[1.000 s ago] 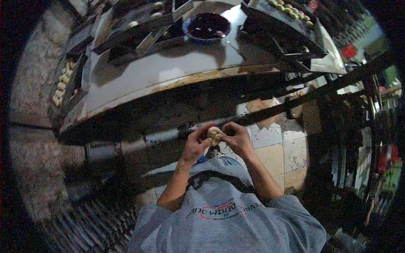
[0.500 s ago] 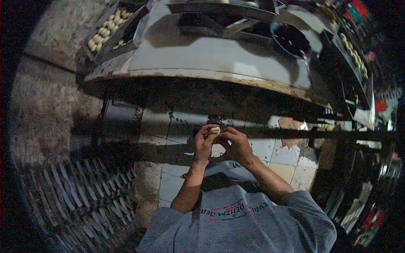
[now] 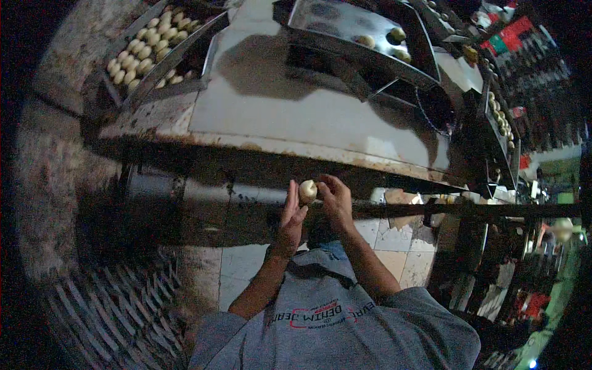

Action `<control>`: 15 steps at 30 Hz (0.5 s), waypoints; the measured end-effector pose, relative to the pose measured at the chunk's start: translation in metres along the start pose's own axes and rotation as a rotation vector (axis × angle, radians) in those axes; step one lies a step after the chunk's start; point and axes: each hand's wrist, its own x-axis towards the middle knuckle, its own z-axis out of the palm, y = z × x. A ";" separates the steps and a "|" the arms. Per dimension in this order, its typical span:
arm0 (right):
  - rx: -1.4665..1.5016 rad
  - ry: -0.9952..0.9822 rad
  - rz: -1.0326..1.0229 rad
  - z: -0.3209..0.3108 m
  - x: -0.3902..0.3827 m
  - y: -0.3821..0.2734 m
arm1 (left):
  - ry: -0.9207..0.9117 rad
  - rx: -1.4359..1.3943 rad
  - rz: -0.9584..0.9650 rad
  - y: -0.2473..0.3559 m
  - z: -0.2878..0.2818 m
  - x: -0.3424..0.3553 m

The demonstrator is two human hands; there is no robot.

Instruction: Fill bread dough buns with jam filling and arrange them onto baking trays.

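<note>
A pale, rounded dough ball [image 3: 308, 192] is up between my hands, in front of the table edge. My left hand [image 3: 288, 221] supports it from the left, its fingers stretched upward beside the ball and the thumb below. From the right, my right hand [image 3: 337, 202] brings bent fingers and thumb together at the ball's edge. There is a fold or crease on top of the dough. Its underside is hidden.
Beyond my hands stands a white-topped table [image 3: 265, 117] with a worn edge. It bears a metal tray [image 3: 327, 24] with a few dough balls and a dark round bowl [image 3: 436, 114]. Fuller trays flank it. A slatted rack [image 3: 111, 314] lies lower left; a dark bar [image 3: 481, 210] runs right.
My left fingers have straightened from a curl, and more of the dough ball shows. The view has shifted, bringing more of the table and its middle tray into sight.
</note>
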 end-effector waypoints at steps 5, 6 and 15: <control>0.245 0.048 0.314 0.005 0.035 -0.021 | -0.174 -0.039 -0.126 0.015 0.020 0.041; 0.214 0.135 0.310 0.002 0.048 -0.031 | -0.183 -0.039 -0.129 0.018 0.023 0.049; -1.015 0.292 -0.260 -0.091 0.195 0.062 | -0.276 -0.036 -0.071 0.033 0.000 0.128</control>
